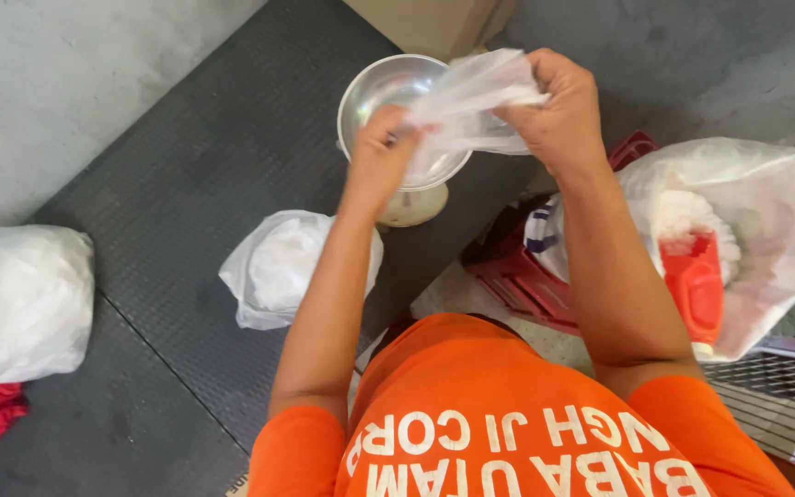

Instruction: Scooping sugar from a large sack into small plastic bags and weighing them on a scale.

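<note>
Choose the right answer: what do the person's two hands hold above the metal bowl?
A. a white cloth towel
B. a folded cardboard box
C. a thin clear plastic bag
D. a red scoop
C: both the left hand and the right hand grip a thin clear plastic bag, stretched between them over the metal bowl; the red scoop lies in the large sack at the right.

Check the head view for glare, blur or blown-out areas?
Head view: soft motion blur on the left hand and right hand and the clear plastic bag they hold; bright glare inside the metal bowl; white sack near blown-out; even, soft light, faint shadows on the dark mat.
</note>
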